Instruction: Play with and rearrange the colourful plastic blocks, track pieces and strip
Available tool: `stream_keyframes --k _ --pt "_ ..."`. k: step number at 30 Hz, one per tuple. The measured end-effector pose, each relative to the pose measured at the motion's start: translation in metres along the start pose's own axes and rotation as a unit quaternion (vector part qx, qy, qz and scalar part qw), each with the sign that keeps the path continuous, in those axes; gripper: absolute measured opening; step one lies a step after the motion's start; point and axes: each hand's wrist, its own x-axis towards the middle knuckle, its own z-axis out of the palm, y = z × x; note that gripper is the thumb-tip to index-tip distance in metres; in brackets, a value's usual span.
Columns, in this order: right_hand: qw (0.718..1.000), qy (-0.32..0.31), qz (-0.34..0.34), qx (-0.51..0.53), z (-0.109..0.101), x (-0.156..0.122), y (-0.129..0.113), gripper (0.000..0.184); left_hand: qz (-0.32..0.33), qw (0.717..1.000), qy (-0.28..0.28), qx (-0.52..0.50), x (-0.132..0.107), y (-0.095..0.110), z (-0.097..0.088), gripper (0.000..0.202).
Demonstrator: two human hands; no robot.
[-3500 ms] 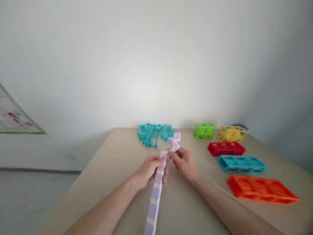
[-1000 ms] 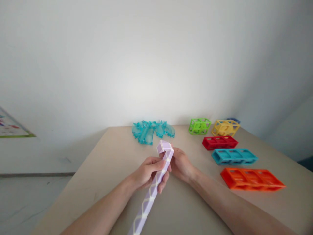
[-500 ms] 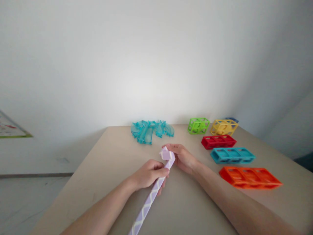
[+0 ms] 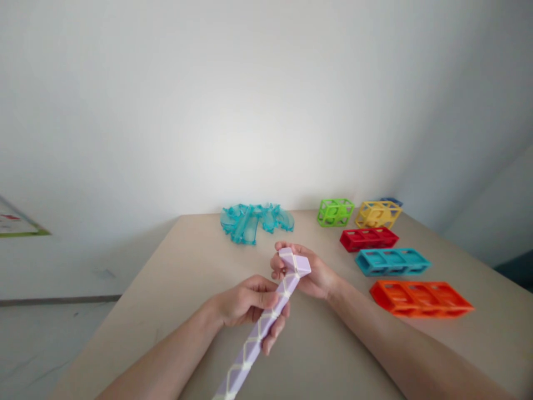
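Observation:
A long lavender-and-white twist snake puzzle [image 4: 260, 328] runs from the bottom edge up to a short bent section at its far end. My left hand [image 4: 252, 303] is closed around its upper middle, thumb on top and fingertips showing beneath. At the bent end, my right hand [image 4: 310, 272] has its fingers curled behind and beside the angled wedges. Part of the right hand's hold is hidden by the puzzle. The near end is cut off by the frame.
A beige table [image 4: 183, 255] meets a white wall. Clear teal plastic pieces [image 4: 250, 219] lie at the back. On the right stand green [image 4: 335, 213], yellow [image 4: 378, 214], red [image 4: 369, 239], blue [image 4: 393, 262] and orange [image 4: 420, 298] open-frame blocks, with a dark blue one behind.
The bent end of the snake puzzle has turned and now points right instead of left. My right fingers have shifted around it, and more of my left fingers show beneath the puzzle.

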Motion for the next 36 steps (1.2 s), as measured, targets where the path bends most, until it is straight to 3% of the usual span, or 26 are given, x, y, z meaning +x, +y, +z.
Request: stream_keyframes --k 7,10,13,15,17,20,23,26,29,32,36 --pt "0.997 -0.002 -0.056 0.045 0.007 0.002 0.009 0.024 -0.003 0.999 -0.025 -0.037 -0.001 -0.003 -0.002 0.041" --pt "0.995 0.06 -0.074 -0.017 0.001 0.007 0.007 0.029 0.018 0.998 0.037 -0.049 0.001 -0.003 -0.005 0.039" --pt "0.967 0.166 -0.127 -0.146 -0.01 0.011 0.005 0.045 0.049 0.987 0.15 -0.033 0.006 -0.001 -0.007 0.035" --pt "0.922 0.208 -0.169 -0.278 -0.015 0.011 0.003 0.052 0.062 0.976 0.211 0.004 0.011 -0.001 -0.008 0.031" --pt "0.855 0.223 -0.202 -0.422 -0.016 0.008 0.0 0.046 0.069 0.965 0.249 0.036 0.015 -0.002 -0.008 0.029" --pt "0.755 0.176 -0.232 -0.588 -0.01 0.001 -0.004 0.034 0.083 0.957 0.273 0.05 0.019 -0.003 -0.007 0.034" --pt "0.68 0.1 -0.259 -0.679 -0.003 -0.003 -0.006 0.031 0.111 0.948 0.291 0.065 0.022 -0.003 -0.006 0.033" --pt "0.628 0.116 -0.253 -0.727 0.002 -0.001 -0.006 0.03 0.125 0.936 0.316 0.095 0.023 -0.003 -0.003 0.034" --pt "0.617 0.192 -0.204 -0.736 0.003 0.005 -0.003 0.039 0.127 0.92 0.333 0.163 0.024 -0.004 0.002 0.038" --pt "0.644 0.267 -0.128 -0.706 0.0 0.01 0.001 0.05 0.115 0.901 0.354 0.224 0.025 -0.006 0.006 0.037" --pt "0.665 0.317 -0.062 -0.674 -0.002 0.011 0.005 0.056 0.072 0.871 0.388 0.294 0.023 -0.004 0.009 0.037"
